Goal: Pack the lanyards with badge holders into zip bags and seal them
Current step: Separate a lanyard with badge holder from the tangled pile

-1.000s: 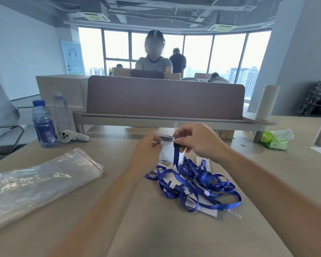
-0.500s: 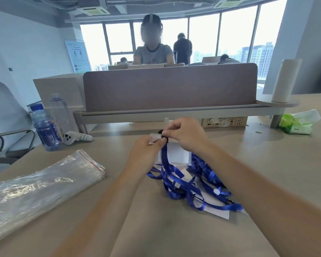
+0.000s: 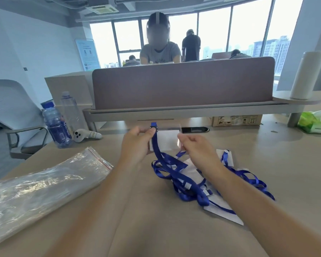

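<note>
A clear badge holder [image 3: 166, 140] with a white card is held up above the table. My left hand [image 3: 137, 143] pinches its left top corner, where the blue lanyard strap [image 3: 158, 153] clips on. My right hand [image 3: 196, 149] pinches the holder's right edge. The strap hangs down into a tangled heap of blue lanyards and badge holders [image 3: 196, 184] on the table below my right wrist. A stack of clear zip bags [image 3: 41, 186] with red seal lines lies flat at the left.
A blue-labelled water bottle [image 3: 56, 125], an emptier clear bottle [image 3: 70, 112] and a white controller [image 3: 85, 135] stand at the back left. A desk divider [image 3: 182, 84] runs across the back with a white roll [image 3: 306, 75] on its shelf. Green tissue pack [image 3: 313, 121] at right.
My hands have drawn apart along the badge holder, the right hand sliding to its right edge. The holder now sits flat and wide between them. The camera tilted slightly.
</note>
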The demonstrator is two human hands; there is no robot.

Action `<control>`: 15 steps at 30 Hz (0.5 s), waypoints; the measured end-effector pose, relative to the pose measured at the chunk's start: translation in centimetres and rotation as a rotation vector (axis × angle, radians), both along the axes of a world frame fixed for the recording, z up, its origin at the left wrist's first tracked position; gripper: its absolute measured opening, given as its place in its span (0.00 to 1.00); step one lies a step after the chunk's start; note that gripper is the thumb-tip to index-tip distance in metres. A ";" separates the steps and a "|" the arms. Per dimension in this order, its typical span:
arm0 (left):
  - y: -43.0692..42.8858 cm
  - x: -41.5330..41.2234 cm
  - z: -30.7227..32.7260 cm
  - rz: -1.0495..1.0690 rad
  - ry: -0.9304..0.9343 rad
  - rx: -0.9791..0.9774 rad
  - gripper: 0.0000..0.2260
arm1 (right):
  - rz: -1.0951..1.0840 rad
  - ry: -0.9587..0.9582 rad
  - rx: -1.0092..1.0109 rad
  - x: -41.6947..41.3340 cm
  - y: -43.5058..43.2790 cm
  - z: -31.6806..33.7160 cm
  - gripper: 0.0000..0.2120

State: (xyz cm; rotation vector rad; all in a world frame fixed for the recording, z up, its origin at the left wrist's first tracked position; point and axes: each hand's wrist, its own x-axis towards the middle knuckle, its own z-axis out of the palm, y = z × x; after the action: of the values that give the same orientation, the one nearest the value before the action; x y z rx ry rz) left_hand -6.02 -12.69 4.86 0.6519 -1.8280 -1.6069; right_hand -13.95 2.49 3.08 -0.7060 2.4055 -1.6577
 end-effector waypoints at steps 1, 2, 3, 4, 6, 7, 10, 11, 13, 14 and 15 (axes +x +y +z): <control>-0.3 -0.1 0.5 0.006 0.008 0.000 0.06 | 0.041 -0.036 -0.007 0.6 0.0 -0.4 0.20; -0.5 -0.2 1.1 0.001 0.020 -0.002 0.06 | 0.085 -0.067 -0.003 1.2 -0.1 -0.8 0.20; -0.7 -0.3 1.6 -0.005 0.030 -0.004 0.07 | 0.128 -0.087 0.006 1.6 -0.2 -1.2 0.22; -0.7 -0.3 2.1 -0.009 0.039 -0.006 0.06 | 0.168 -0.101 0.021 1.9 -0.3 -1.4 0.25; -0.7 -0.3 3.0 -0.013 0.055 -0.013 0.05 | 0.252 -0.098 0.044 2.2 -0.7 -1.7 0.25; -0.6 -0.2 3.3 -0.022 0.062 -0.014 0.05 | 0.292 -0.075 0.052 2.3 -0.8 -1.8 0.20; -0.7 0.2 4.3 -0.058 0.099 0.040 0.05 | 0.391 -0.073 0.021 2.5 -0.8 -1.1 0.05; -0.8 0.4 4.6 -0.079 0.116 0.074 0.04 | 0.409 -0.093 -0.005 2.3 -0.6 -0.9 0.05; -1.1 1.0 5.2 -0.133 0.135 0.110 0.04 | 0.465 -0.196 -0.097 1.8 -0.2 -0.5 0.05; -1.2 1.4 5.6 -0.165 0.140 0.104 0.04 | 0.509 -0.295 -0.167 1.4 0.1 -0.4 0.05; -1.4 1.7 5.9 -0.196 0.144 0.087 0.05 | 0.557 -0.398 -0.224 0.9 0.3 -0.3 0.06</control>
State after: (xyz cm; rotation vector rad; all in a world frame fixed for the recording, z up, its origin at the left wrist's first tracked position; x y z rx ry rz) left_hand -4.32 -14.13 10.73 0.3921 -1.7690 -1.8194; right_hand -13.08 2.82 2.80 -0.8762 1.5848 -1.6363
